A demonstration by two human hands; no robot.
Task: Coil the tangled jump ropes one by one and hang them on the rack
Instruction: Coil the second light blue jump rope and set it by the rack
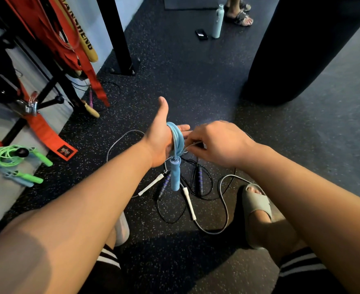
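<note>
A light blue jump rope point(177, 138) is wound in several loops around my left hand point(161, 136), whose fingers are straight and thumb points up. One blue handle point(174, 174) hangs down from the coil. My right hand point(212, 143) pinches the rope's loose end beside the coil. On the floor below lies a tangle of a grey rope with white handles point(189, 202) and a black rope with purple handles point(199, 178). A green rope point(11, 156) hangs coiled on the rack point(54, 81) at the left.
Red straps point(47, 136) and wooden-handled gear hang on the rack. A black post point(119, 37) stands bolted to the floor. A heavy black punching bag point(306, 45) hangs at the right. A bottle point(217, 21), a phone and another person's feet are at the far top.
</note>
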